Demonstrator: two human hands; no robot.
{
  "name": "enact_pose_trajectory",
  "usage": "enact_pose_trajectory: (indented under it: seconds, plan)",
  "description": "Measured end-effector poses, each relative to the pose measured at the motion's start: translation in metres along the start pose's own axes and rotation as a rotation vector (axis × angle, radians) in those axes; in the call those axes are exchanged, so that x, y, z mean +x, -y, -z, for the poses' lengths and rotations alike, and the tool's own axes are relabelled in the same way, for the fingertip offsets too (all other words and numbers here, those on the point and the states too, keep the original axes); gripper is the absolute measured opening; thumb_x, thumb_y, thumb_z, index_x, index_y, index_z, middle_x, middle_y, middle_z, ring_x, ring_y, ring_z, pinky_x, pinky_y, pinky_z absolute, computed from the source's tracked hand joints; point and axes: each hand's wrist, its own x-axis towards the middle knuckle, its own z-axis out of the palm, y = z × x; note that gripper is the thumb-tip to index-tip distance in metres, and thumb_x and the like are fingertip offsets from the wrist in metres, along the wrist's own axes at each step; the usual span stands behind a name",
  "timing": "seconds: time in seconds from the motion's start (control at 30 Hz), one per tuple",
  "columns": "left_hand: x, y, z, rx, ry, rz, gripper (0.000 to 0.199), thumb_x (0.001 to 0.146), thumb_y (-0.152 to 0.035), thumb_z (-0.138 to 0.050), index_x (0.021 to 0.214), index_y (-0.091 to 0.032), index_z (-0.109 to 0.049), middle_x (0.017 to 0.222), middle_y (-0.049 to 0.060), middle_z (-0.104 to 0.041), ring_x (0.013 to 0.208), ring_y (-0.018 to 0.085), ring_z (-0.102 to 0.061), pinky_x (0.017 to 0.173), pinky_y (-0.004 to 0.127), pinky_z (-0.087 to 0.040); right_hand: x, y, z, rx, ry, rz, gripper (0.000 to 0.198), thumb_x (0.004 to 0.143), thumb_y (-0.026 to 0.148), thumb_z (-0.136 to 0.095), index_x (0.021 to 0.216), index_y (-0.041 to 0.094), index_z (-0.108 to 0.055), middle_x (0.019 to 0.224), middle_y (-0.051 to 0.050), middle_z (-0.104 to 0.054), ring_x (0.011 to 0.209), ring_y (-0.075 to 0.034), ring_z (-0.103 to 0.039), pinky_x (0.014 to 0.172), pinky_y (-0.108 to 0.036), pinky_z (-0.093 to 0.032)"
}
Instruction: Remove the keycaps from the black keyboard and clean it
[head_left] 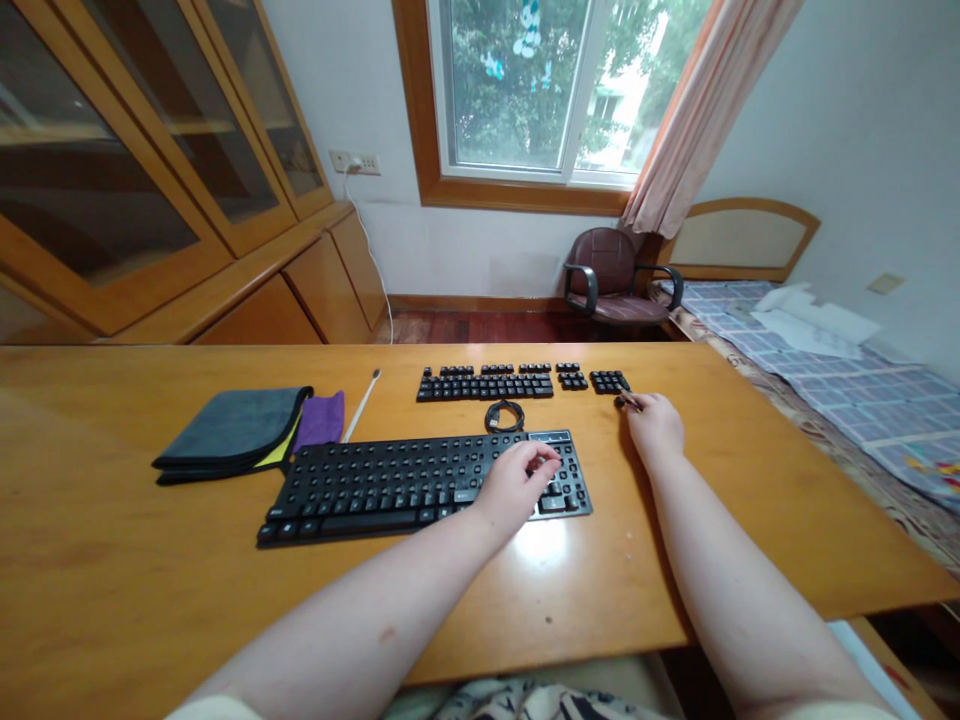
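Note:
A black keyboard [375, 480] lies on the desk, with most of its upper rows bare of keycaps and its lowest rows still carrying them. My left hand [517, 480] rests over its right part, by the number pad, fingers curled and closed; what is under the fingertips is hidden. Farther right, my right hand [654, 425] pinches a small dark keycap [620, 402] just in front of the loose number pad keycaps [609, 381]. Loose black keycaps [486, 387] stand in rows behind the keyboard, beside a small navigation group [573, 381].
A coiled black USB cable [504, 416] lies behind the keyboard. To the left are a folded grey cloth [232, 425], a purple cloth [321, 418] and a thin white brush [363, 405]. Beyond the wooden desk [112, 550] stand a chair [611, 270] and a bed [795, 330].

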Motion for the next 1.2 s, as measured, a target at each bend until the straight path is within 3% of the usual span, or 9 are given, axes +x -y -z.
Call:
enact_pose_trajectory:
  seconds: [0.77, 1.2]
  plan:
    - [-0.0004, 0.0016, -0.0022, 0.026, -0.001, -0.001, 0.015, 0.084, -0.028, -0.052, 0.086, -0.019, -0.064, 0.085, 0.002, -0.064, 0.080, 0.015, -0.058, 0.074, 0.027, -0.046, 0.0002, 0.0017, 0.0066, -0.014, 0.137, -0.116, 0.038, 0.082, 0.042, -0.046, 0.102, 0.021, -0.070, 0.102, -0.013, -0.068, 0.088, -0.026, -0.062, 0.068, -0.031, -0.044]
    - [0.0003, 0.0047, -0.0034, 0.028, 0.001, -0.014, 0.014, 0.084, -0.027, -0.052, 0.086, -0.019, -0.064, 0.086, 0.002, -0.065, 0.080, 0.015, -0.058, 0.074, 0.027, -0.046, -0.0005, 0.0067, 0.0057, 0.003, 0.128, -0.125, 0.039, 0.082, 0.040, -0.047, 0.110, 0.021, -0.066, 0.106, -0.011, -0.067, 0.092, -0.025, -0.062, 0.073, -0.030, -0.045]
